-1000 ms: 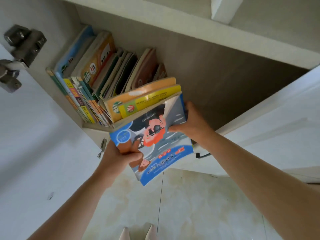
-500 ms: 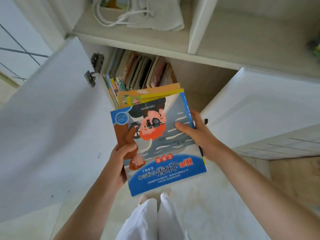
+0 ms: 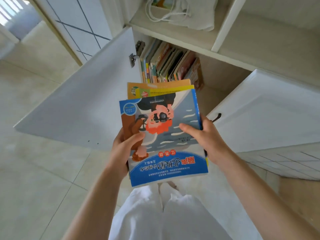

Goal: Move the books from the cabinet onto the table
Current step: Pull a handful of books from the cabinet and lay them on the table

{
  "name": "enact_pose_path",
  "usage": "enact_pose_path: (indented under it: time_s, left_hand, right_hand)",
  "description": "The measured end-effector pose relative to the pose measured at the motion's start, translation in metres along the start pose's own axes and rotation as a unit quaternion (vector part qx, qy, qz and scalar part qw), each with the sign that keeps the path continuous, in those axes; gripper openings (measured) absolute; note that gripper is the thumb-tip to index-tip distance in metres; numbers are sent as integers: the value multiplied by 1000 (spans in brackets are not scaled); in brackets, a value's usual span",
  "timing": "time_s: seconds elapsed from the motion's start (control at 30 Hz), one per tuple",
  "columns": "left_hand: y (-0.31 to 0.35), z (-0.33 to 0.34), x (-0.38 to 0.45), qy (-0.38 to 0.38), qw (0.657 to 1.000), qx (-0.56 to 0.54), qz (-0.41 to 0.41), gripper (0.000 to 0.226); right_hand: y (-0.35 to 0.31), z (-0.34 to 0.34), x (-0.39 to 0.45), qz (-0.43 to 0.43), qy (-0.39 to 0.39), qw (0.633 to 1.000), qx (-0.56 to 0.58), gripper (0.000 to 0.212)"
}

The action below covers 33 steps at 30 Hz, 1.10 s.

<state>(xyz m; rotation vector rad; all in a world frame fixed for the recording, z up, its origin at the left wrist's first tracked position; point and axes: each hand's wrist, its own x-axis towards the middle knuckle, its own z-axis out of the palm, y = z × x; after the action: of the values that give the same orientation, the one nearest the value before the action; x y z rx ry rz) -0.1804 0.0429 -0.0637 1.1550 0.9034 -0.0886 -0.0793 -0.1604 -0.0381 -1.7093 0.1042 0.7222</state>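
Observation:
I hold a small stack of books (image 3: 166,158) flat in front of me, clear of the cabinet. The top one has a blue cover with a cartoon face, seen upside down; a yellow and an orange book stick out behind it. My left hand (image 3: 123,149) grips the stack's left edge with the thumb on the cover. My right hand (image 3: 206,137) grips the right edge, thumb on top. Several more books (image 3: 168,64) stand upright in the low cabinet compartment (image 3: 220,75) beyond the stack.
The cabinet's left door (image 3: 83,104) stands wide open on my left; a shut white door (image 3: 270,108) with a dark handle is on the right. A white bag with cords (image 3: 183,16) lies on the shelf above. Pale floor tiles and my white trousers (image 3: 161,215) are below.
The stack has come out of the compartment and back toward me, both hands still gripping it. The view has pulled away from the cabinet, so the doors and floor now show.

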Motion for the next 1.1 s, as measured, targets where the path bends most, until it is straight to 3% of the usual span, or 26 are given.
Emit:
enact_pose_path:
  time_s: [0.13,0.3,0.47,0.7,0.97,1.1]
  left_hand:
    - [-20,0,-41,64,996,-56,9,27]
    - [-55,-8,-96,172,973,-139,59,63]
    - [-88,-31,-156,286,937,-179,91,46]
    - [-159,-80,-252,459,849,-242,100,38]
    - [-255,-139,-370,576,738,-336,103,28]
    - [-314,-171,-448,630,682,-356,103,35]
  right_hand:
    - [2,1,-12,-16,-43,996,-73,29]
    - [0,20,-26,-61,-128,979,-148,36]
    - [4,62,-53,-76,-243,950,-182,35]
    - [27,154,-129,-103,-399,873,-262,46]
    - [89,261,-253,-127,-537,769,-323,38]
    - [139,310,-341,-119,-588,722,-346,43]
